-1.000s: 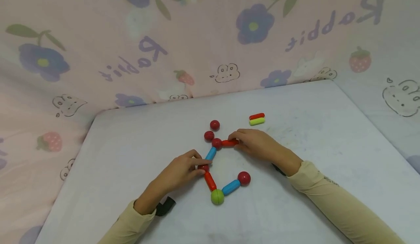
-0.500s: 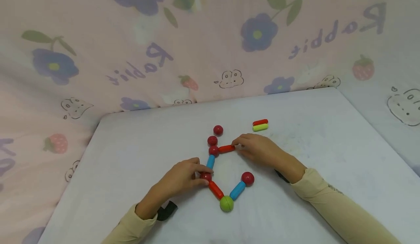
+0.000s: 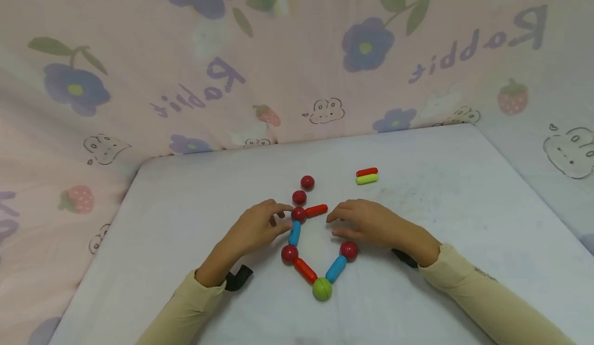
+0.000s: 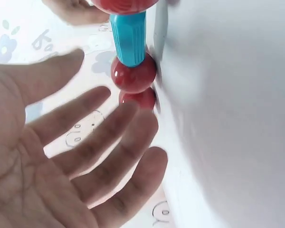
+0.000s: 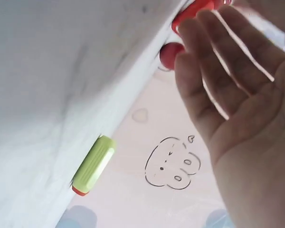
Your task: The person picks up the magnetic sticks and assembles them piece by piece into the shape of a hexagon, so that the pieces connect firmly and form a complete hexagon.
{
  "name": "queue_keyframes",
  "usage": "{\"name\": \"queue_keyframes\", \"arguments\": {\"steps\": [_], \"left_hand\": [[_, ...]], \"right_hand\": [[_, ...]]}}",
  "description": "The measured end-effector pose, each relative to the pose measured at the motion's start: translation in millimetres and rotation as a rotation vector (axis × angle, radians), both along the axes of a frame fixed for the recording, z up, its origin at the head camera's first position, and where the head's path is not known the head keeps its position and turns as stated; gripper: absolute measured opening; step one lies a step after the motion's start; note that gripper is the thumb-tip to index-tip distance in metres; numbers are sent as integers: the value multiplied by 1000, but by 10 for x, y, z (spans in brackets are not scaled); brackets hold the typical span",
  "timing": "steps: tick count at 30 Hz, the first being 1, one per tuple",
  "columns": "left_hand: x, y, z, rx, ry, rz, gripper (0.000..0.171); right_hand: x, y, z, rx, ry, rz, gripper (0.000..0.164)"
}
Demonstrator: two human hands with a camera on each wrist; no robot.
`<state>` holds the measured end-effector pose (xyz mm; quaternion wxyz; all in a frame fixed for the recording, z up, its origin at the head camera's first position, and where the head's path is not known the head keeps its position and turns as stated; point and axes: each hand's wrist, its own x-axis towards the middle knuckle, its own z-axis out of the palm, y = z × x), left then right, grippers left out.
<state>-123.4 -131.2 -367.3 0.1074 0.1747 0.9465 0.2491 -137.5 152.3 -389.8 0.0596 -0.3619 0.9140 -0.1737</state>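
A linked chain of balls and rods lies on the white table. It runs from a red rod [image 3: 317, 211] through a red ball [image 3: 298, 214], a blue rod [image 3: 294, 233], a lower red ball [image 3: 290, 254] and another red rod [image 3: 305, 270] to a green ball [image 3: 322, 289]. From there a second blue rod [image 3: 336, 269] leads to a right-hand red ball [image 3: 349, 250]. My left hand [image 3: 257, 226] has its index fingertip at the upper red ball; whether it touches is unclear. Its fingers are spread in the left wrist view. My right hand [image 3: 364, 224] holds nothing, beside the upper rod's free end.
Two loose red balls, one nearer [image 3: 299, 197] and one farther [image 3: 307, 182], sit behind the chain. Farther right, a loose red rod [image 3: 367, 171] and a yellow-green rod [image 3: 367, 179] lie side by side. A patterned curtain [image 3: 287, 77] hangs behind the table [image 3: 209, 180].
My left hand has moved from the lower red ball up to the upper one. My right hand has let go of the red rod and drawn slightly towards me. The chain has shifted a little.
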Motion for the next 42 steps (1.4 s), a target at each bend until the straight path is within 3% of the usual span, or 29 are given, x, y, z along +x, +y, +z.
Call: {"name": "queue_keyframes", "arguments": {"steps": [4,10,20,27,36,42], "left_hand": [[-73,110,-3,-7,48,-6,38],[-101,134,-49,-23,95,-47,36],[-82,38,-93,14,42,29,30],[-42,-31,-154,30,19,15,31],[13,-102,-142,80,-15,16,34],[53,-144,-148,123,-12,44,34]], "right_hand": [[80,49,1,12,-56,62,33],[121,87,5,-1,-66,143,31],[92,120,10,7,-39,55,31],[68,159,-20,12,-55,56,33],[-4,175,-30,-6,-23,56,32],[-82,123,-4,-14,-72,51,32]]}}
